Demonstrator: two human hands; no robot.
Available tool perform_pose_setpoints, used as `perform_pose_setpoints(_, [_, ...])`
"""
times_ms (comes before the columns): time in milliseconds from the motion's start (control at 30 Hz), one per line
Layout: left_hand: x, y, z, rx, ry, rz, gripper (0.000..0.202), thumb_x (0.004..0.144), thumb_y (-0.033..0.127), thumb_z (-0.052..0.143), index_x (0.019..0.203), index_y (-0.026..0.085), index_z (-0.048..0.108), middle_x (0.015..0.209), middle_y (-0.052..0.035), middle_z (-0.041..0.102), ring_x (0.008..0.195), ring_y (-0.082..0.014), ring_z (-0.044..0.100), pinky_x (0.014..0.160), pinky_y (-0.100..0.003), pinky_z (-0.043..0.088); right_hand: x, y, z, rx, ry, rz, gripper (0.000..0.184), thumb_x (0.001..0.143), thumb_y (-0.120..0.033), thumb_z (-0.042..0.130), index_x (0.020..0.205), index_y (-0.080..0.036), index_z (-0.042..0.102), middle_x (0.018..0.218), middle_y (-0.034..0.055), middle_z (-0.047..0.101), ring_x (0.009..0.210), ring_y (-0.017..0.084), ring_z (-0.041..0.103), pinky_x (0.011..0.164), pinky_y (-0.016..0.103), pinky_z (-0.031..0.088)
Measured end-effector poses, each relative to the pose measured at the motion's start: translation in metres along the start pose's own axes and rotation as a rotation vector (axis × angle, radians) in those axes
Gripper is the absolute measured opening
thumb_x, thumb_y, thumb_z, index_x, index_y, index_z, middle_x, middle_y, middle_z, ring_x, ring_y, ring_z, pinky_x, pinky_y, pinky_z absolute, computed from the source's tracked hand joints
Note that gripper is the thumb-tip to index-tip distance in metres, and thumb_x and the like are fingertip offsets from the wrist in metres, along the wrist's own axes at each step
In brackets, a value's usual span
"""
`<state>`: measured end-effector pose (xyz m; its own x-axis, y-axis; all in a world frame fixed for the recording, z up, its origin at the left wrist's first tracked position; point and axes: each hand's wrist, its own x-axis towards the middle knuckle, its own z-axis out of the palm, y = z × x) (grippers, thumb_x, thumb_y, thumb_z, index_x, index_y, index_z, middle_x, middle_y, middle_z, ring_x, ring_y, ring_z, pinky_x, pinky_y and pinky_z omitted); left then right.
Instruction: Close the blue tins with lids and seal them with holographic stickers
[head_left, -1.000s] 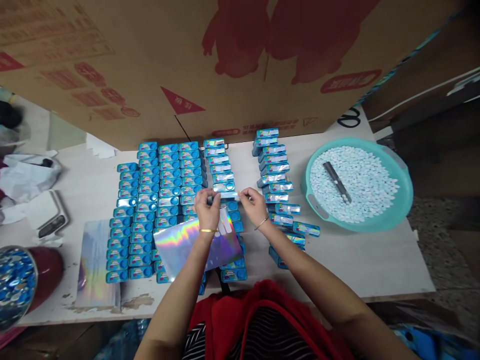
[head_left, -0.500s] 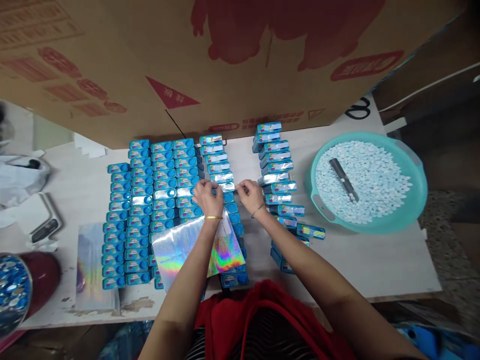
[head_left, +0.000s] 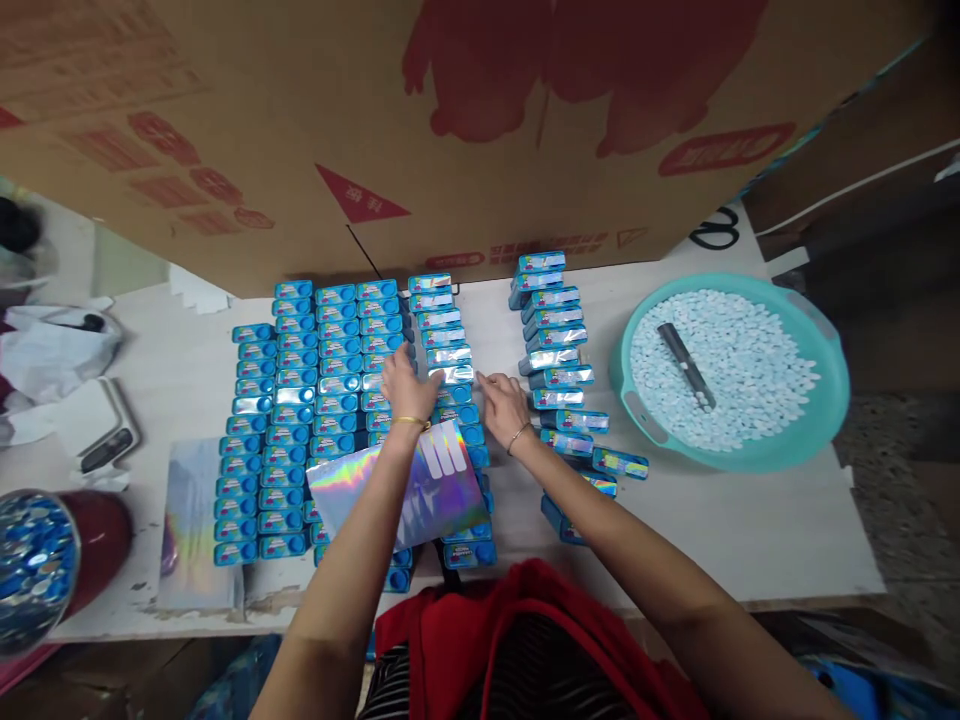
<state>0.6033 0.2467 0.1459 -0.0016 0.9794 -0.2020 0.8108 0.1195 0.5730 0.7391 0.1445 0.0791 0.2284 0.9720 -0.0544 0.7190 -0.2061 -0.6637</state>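
My left hand (head_left: 409, 388) is open over the rows of small blue tins (head_left: 339, 366), thumb spread towards a tin with a shiny strip (head_left: 453, 375) on its top. At the strip's right end, my right hand (head_left: 506, 408) touches with an extended index finger, the other fingers loosely bent. Under my left wrist and forearm lies a rainbow-shiny sticker sheet (head_left: 442, 505), with several pale bare strips near its upper right corner. The tins beyond my hands in this column carry similar shiny strips. Part of the sheet is hidden by my forearm.
A column of strip-topped tins (head_left: 556, 336) stands at right, beside a teal basin (head_left: 817, 430) of pale pellets with a dark scoop (head_left: 686, 365). A big cardboard box (head_left: 480, 215) walls off the back. At left are a scale (head_left: 101, 425), another shiny sheet (head_left: 196, 520) and a red pot (head_left: 101, 540).
My right fingers have come out of their pinch, the index now extended at the strip. My left hand has shifted slightly left and spread. More bare strips show on the sheet.
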Motion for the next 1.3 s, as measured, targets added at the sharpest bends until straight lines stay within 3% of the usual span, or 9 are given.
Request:
perform_pose_setpoints(133, [-0.015,-0.035,-0.050,-0.083,-0.236,0.312,0.035,0.085,0.037,0.057,0.115,0.020,0.058,0.107,-0.0091,0.067,0.102,-0.0234,0.062,0.092,-0.038,0.045,-0.013,-0.036,-0.021,-0.037,0.059,-0.133,0.039,0.096,-0.026,0.039,0.129,-0.017,0.057,0.118,0.0127,0.057,0.104,0.027,0.047,0.088,0.039,0.037])
perform_pose_setpoints(267, [-0.050,-0.074,-0.077,0.158,-0.406,0.362,0.030,0.084,0.039,0.058,0.106,0.020,0.063,0.100,-0.0083,0.071,0.095,-0.0248,0.065,0.087,-0.037,0.047,-0.034,-0.085,-0.022,-0.099,-0.106,-0.278,0.030,0.096,-0.026,0.043,0.121,-0.019,0.060,0.122,0.0111,0.058,0.113,0.027,0.045,0.095,0.041,0.029])
perform_pose_setpoints(433, [-0.093,-0.089,-0.076,0.162,-0.435,0.400,0.022,0.091,0.032,0.046,0.096,0.021,0.065,0.095,-0.0060,0.070,0.088,-0.0210,0.065,0.078,-0.032,0.046,-0.053,-0.107,-0.015,-0.177,-0.339,-0.246,0.029,0.100,-0.023,0.035,0.098,-0.018,0.064,0.100,0.0085,0.066,0.100,0.024,0.051,0.091,0.039,0.027])
perform_pose_setpoints(567, [-0.123,-0.086,-0.067,0.356,-0.275,0.507,0.024,0.090,0.028,0.050,0.109,0.022,0.065,0.104,-0.0091,0.068,0.097,-0.0256,0.061,0.081,-0.039,0.043,-0.064,-0.098,-0.011,-0.203,-0.439,-0.222,0.026,0.100,-0.021,0.036,0.094,-0.018,0.062,0.098,0.0071,0.066,0.098,0.023,0.053,0.079,0.035,0.028])
perform_pose_setpoints(700, [-0.142,-0.088,-0.052,0.489,-0.161,0.656,0.024,0.090,0.020,0.048,0.105,0.024,0.067,0.111,-0.0101,0.066,0.100,-0.0261,0.057,0.083,-0.042,0.039,-0.075,-0.089,-0.005,-0.234,-0.452,-0.206,0.028,0.100,-0.022,0.035,0.095,-0.017,0.062,0.101,0.0073,0.067,0.098,0.023,0.054,0.077,0.035,0.026])
perform_pose_setpoints(900, [-0.178,-0.095,-0.044,0.418,-0.087,0.708,0.019,0.089,0.018,0.049,0.098,0.021,0.065,0.118,-0.0113,0.063,0.103,-0.0250,0.055,0.084,-0.040,0.038,-0.080,-0.083,0.000,-0.260,-0.405,-0.203,0.027,0.099,-0.022,0.036,0.095,-0.017,0.062,0.101,0.0091,0.066,0.097,0.024,0.052,0.079,0.036,0.027])
perform_pose_setpoints(1000, [-0.208,-0.090,-0.055,0.294,-0.129,0.672,0.013,0.090,0.019,0.048,0.088,0.019,0.061,0.101,-0.0093,0.066,0.091,-0.0219,0.056,0.076,-0.036,0.038,-0.081,-0.078,0.006,-0.268,-0.384,-0.228,0.027,0.099,-0.020,0.036,0.095,-0.017,0.063,0.100,0.0109,0.066,0.098,0.025,0.051,0.081,0.037,0.029])
perform_pose_setpoints(1100, [-0.225,-0.078,-0.071,0.040,-0.107,0.514,0.012,0.090,0.024,0.051,0.080,0.019,0.056,0.080,-0.0030,0.063,0.077,-0.0174,0.056,0.075,-0.034,0.037,-0.083,-0.071,0.007,-0.180,-0.318,-0.277,0.026,0.098,-0.022,0.038,0.104,-0.016,0.062,0.104,0.0127,0.064,0.101,0.026,0.050,0.087,0.039,0.031])
perform_pose_setpoints(1300, [-0.188,-0.049,-0.073,-0.711,0.144,-0.052,0.024,0.073,0.035,0.071,0.075,0.019,0.053,0.073,0.0006,0.056,0.071,-0.0127,0.054,0.068,-0.026,0.041,-0.100,-0.068,-0.022,0.423,-0.019,-0.275,0.052,0.098,-0.055,0.025,0.105,-0.019,0.061,0.106,0.0100,0.063,0.103,0.023,0.053,0.092,0.038,0.038])
